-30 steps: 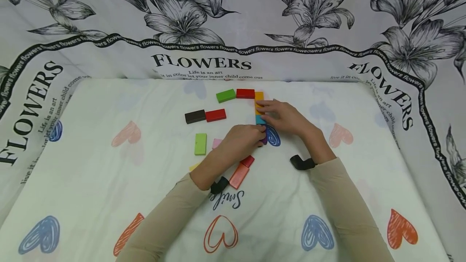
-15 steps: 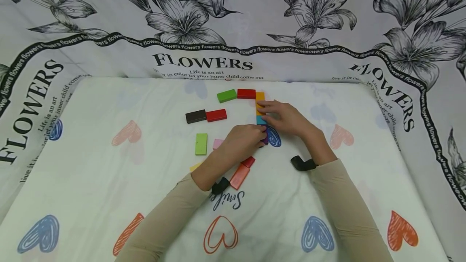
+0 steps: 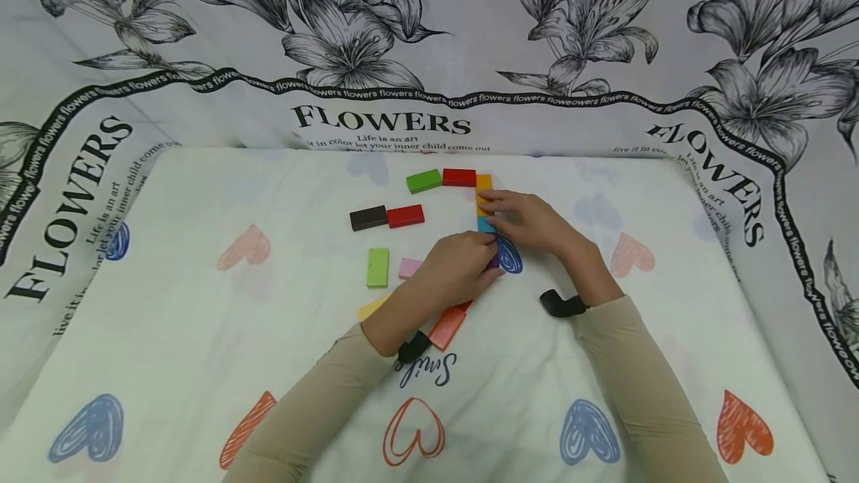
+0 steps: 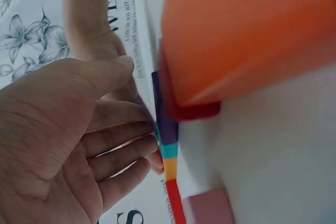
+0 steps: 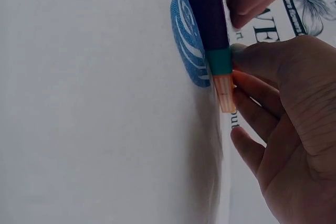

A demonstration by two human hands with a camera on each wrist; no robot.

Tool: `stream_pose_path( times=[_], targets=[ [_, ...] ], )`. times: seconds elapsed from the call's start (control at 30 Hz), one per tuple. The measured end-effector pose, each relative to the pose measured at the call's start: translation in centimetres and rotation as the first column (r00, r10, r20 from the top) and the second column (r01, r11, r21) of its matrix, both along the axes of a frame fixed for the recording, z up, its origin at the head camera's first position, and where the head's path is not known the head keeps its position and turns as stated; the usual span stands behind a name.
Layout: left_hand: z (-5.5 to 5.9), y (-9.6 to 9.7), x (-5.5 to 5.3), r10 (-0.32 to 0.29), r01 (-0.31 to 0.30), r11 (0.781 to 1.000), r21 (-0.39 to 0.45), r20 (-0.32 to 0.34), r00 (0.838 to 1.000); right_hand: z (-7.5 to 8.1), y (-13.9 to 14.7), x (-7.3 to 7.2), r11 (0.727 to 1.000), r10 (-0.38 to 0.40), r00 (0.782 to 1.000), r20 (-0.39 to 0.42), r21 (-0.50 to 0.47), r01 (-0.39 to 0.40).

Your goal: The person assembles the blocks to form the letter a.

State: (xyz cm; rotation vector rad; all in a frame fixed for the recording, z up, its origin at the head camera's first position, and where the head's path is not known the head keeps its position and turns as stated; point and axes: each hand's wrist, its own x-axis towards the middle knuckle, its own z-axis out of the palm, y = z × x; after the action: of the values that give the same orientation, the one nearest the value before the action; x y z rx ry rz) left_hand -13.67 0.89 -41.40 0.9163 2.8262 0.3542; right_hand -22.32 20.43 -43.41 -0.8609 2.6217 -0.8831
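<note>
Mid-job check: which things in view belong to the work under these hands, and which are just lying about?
Likely in the job:
left hand
right hand
purple block
blue block
orange block
far red block
green block

Apparently just lying about:
black block
red block beside it
light green block
pink block
yellow block
perhaps salmon block

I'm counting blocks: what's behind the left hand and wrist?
In the head view, parts of a pink block, yellow block, purple block and red block peek from behind the left hand and wrist. Whatever else they cover can't be seen.
</note>
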Motion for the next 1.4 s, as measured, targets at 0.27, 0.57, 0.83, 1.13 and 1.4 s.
stream_pose_path(
  times=[0.27,0.57,0.83,1.13,1.4],
  targets=[
    [0.9,-2.2,-0.3,0.079,-0.079,0.992,0.097,0.006,0.997,-0.1,0.0,0.1,1.000,0.003,1.000,-0.001,0.007,-0.003],
    [2.6,-5.3,-1.5,0.195,-0.199,0.978,0.057,0.071,0.978,-0.1,0.0,-0.6,1.000,-0.009,1.000,-0.010,0.017,0.009],
    [3.4,-7.5,-2.9,0.268,-0.274,0.960,0.048,0.107,0.958,-0.5,-0.2,-0.3,0.999,0.003,1.000,-0.017,0.037,-0.002],
    [2.4,-8.7,-3.5,0.277,-0.285,0.955,0.080,0.100,0.956,-0.6,0.2,0.2,0.999,-0.003,1.000,-0.020,0.043,0.003],
    [1.4,-9.1,-4.2,0.283,-0.287,0.956,0.068,0.065,0.957,-0.6,0.1,0.1,0.999,-0.009,1.000,0.008,0.036,0.008]
  ],
)
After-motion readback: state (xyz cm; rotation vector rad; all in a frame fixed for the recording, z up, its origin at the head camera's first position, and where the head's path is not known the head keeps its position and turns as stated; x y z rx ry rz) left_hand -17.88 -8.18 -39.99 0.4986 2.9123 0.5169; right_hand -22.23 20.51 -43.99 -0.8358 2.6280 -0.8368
